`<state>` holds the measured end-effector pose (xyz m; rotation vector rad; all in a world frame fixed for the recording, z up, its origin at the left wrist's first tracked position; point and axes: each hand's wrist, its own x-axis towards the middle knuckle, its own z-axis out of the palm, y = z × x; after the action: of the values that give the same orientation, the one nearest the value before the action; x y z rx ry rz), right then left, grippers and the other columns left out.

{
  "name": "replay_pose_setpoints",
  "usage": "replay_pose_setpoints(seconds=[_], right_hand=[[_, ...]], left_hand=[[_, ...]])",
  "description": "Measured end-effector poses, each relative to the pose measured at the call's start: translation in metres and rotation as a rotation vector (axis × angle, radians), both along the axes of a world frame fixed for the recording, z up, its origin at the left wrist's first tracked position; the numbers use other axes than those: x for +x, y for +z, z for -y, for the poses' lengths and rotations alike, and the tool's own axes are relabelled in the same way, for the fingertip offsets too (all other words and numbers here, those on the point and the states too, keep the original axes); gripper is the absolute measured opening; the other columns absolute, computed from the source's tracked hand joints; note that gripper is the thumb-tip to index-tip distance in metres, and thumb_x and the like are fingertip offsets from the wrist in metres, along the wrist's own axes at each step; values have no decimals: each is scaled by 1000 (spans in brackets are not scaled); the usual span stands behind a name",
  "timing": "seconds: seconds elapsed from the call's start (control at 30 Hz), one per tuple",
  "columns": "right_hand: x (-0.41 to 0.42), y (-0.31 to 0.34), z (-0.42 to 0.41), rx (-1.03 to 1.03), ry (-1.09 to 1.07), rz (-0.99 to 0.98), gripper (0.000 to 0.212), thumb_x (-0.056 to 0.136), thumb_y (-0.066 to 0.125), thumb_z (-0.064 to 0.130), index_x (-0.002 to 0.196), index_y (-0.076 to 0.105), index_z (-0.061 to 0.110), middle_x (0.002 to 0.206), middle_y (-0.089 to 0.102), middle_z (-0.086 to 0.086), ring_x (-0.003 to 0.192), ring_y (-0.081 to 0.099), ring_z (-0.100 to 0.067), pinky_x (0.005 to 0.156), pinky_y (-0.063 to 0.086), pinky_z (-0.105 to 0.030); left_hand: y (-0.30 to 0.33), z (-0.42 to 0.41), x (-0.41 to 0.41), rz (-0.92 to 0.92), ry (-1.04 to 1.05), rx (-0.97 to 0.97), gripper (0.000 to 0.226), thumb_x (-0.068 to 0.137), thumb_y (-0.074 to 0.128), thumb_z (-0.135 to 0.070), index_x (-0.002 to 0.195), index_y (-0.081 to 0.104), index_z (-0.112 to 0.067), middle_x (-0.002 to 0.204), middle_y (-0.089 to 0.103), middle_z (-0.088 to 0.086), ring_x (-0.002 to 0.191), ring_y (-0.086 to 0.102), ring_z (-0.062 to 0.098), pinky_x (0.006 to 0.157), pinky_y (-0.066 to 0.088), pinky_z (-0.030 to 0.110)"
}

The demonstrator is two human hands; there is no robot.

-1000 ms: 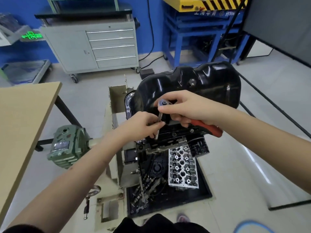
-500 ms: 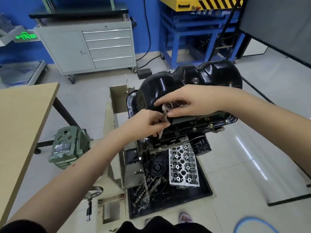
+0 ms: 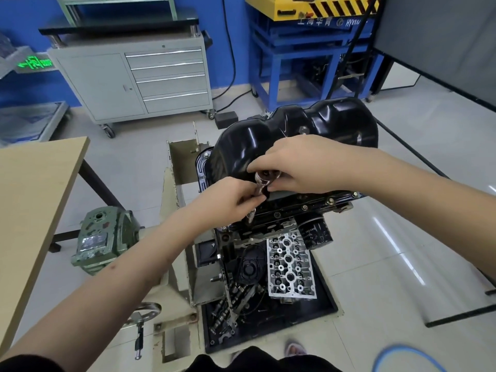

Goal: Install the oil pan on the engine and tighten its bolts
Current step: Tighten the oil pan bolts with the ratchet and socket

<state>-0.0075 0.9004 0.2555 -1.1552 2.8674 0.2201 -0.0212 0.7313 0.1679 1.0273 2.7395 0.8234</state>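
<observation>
A glossy black oil pan (image 3: 316,130) sits on top of the engine (image 3: 292,210), which is mounted upside down on a stand. Several bolts (image 3: 330,200) show along the pan's near flange. My right hand (image 3: 300,163) grips the chrome head of a ratchet wrench (image 3: 264,177) over the flange; the wrench's handle is hidden under the hand. My left hand (image 3: 228,200) pinches the socket extension (image 3: 251,214) below the head, its tip down on the flange's near left part.
A black tray (image 3: 326,304) under the engine holds a cylinder head (image 3: 291,267) and loose parts. A green gearbox (image 3: 104,234) and handwheel (image 3: 143,314) sit at the stand's left. A wooden table (image 3: 29,200) is at the left, a grey drawer cabinet (image 3: 134,81) behind.
The red wrench handle, seen sticking out to the right one second ago, is now hidden under my right hand. Both hands stay on the tool at the same flange spot.
</observation>
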Motion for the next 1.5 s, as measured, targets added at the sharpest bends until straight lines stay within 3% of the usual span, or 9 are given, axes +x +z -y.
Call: replay_pose_setpoints(seconds=[0.17, 0.3, 0.43, 0.63, 0.87, 1.03, 1.17, 1.3, 1.5], right_hand=[[2, -5, 6, 26, -160, -177, 42, 87, 41, 58, 89, 42, 16, 61, 33, 6, 61, 37, -18, 50, 23, -28], [4, -4, 8, 35, -102, -202, 37, 90, 40, 54, 94, 47, 18, 66, 42, 5, 63, 42, -18, 48, 25, -28], [2, 5, 5, 107, 37, -127, 33, 91, 43, 46, 115, 52, 25, 98, 60, 4, 95, 56, -20, 76, 44, -36], [12, 0, 19, 42, -233, -158, 51, 84, 36, 64, 68, 39, 16, 58, 31, 6, 52, 34, -13, 45, 20, -26], [25, -4, 16, 149, 69, -260, 28, 96, 40, 35, 120, 45, 21, 107, 55, 3, 103, 54, -20, 78, 34, -28], [32, 0, 29, 103, -288, -193, 49, 89, 33, 59, 65, 29, 17, 60, 29, 4, 54, 34, -15, 46, 19, -25], [28, -5, 23, 66, -200, -195, 34, 93, 36, 48, 100, 46, 17, 83, 52, 3, 81, 52, -21, 51, 27, -26], [26, -3, 16, 133, 0, -216, 37, 96, 34, 39, 127, 40, 20, 114, 55, 3, 109, 52, -20, 93, 33, -30], [33, -4, 28, 66, -291, -178, 39, 92, 35, 53, 76, 33, 17, 63, 35, 5, 63, 38, -18, 47, 21, -25]], left_hand=[[-2, -5, 1, -95, 126, 0, 34, 89, 53, -35, 62, 50, -16, 49, 44, -5, 46, 41, 9, 51, 35, 28], [0, -4, -1, -83, 68, 57, 45, 92, 52, -22, 52, 32, -28, 45, 36, -10, 40, 34, 5, 46, 30, 17], [2, 0, -4, -79, 3, -66, 46, 92, 51, -25, 51, 30, -24, 45, 33, -7, 42, 32, 8, 46, 30, 16], [2, -1, -2, -66, 50, 29, 40, 91, 52, -29, 55, 36, -29, 46, 39, -10, 41, 37, 6, 45, 33, 15], [4, 3, -1, -29, -83, -8, 30, 93, 49, -21, 74, 61, -2, 63, 57, 6, 56, 49, 20, 56, 37, 22], [2, 2, 1, -58, -41, 56, 42, 90, 55, -21, 52, 36, -30, 45, 37, -13, 43, 42, 5, 48, 32, 15], [2, -4, 1, -113, -18, 25, 48, 92, 50, -20, 49, 29, -25, 44, 32, -10, 40, 32, 6, 47, 28, 17], [5, -1, -1, -45, -74, -39, 39, 94, 47, -24, 59, 51, -7, 52, 47, 4, 48, 42, 16, 53, 33, 23], [1, -2, 4, -62, 2, 56, 45, 93, 47, -21, 52, 29, -26, 45, 34, -11, 40, 32, 5, 46, 33, 10]])
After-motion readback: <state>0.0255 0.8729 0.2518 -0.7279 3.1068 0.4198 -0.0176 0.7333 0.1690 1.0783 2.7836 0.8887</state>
